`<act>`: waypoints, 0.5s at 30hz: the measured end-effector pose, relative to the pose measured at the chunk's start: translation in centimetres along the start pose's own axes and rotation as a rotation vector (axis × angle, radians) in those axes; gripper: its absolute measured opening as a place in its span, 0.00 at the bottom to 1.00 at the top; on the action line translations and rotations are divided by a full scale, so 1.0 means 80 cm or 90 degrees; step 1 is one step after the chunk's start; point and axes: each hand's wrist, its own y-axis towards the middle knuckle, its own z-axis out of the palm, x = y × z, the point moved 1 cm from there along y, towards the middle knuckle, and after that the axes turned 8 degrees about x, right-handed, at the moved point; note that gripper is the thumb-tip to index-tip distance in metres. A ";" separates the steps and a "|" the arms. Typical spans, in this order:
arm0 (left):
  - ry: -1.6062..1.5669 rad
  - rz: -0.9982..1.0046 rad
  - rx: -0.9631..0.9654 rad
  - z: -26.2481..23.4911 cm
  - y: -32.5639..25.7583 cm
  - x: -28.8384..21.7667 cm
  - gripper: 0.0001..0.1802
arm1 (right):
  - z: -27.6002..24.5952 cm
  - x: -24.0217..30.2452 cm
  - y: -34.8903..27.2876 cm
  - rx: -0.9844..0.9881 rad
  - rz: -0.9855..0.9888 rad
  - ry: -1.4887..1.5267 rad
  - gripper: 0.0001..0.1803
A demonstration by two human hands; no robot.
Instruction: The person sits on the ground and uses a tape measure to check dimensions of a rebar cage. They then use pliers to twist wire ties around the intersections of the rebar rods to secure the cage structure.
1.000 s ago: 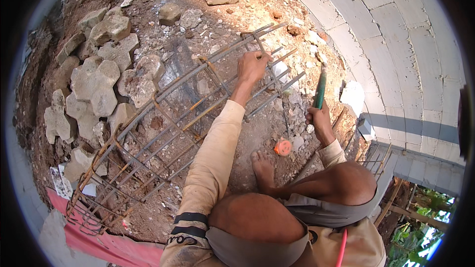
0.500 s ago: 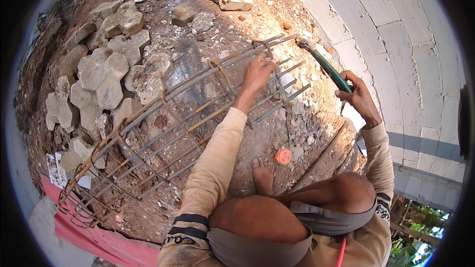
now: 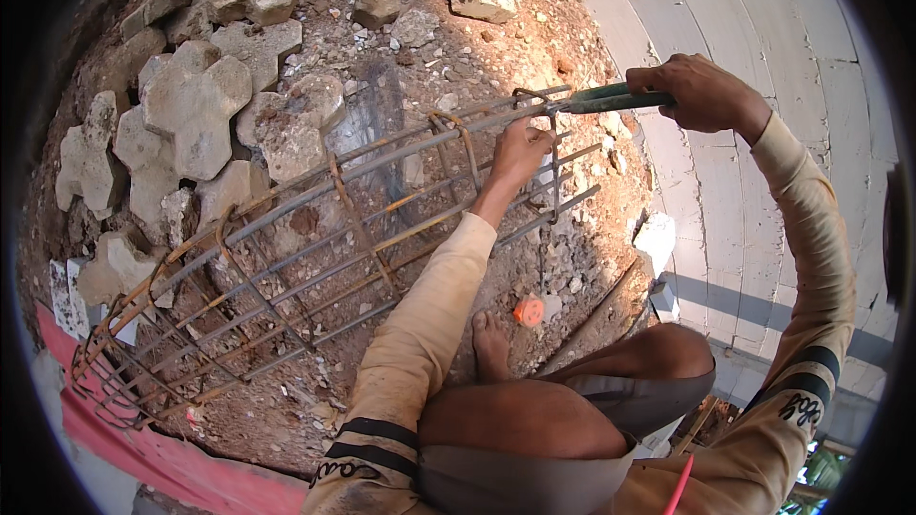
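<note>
Dirt ground, strewn with broken paving blocks [image 3: 186, 114] at left. Rebar cage [image 3: 315, 257] lying lengthwise, stirrups fitted along most of it. Left hand [image 3: 520, 151] closed round the end stirrup; right hand [image 3: 701, 93] gripping green-handled pincers [image 3: 601, 100] at the top bar. End tie apparently unfinished.

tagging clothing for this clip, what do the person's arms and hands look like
Both hands, left hand and right hand, are bare with no gloves. Both arms wear long, dusty tan fabric sleeves with dark bands and dark lettering near the upper arm.
</note>
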 end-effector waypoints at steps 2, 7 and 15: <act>0.046 0.016 0.004 0.000 -0.002 -0.004 0.30 | -0.005 0.006 0.010 -0.048 0.014 -0.105 0.22; 0.007 0.076 -0.099 -0.001 -0.011 -0.012 0.15 | -0.046 0.041 0.042 -0.048 -0.011 -0.241 0.27; 0.041 0.045 -0.074 0.000 -0.019 -0.023 0.21 | -0.077 0.058 0.084 0.059 0.025 -0.261 0.30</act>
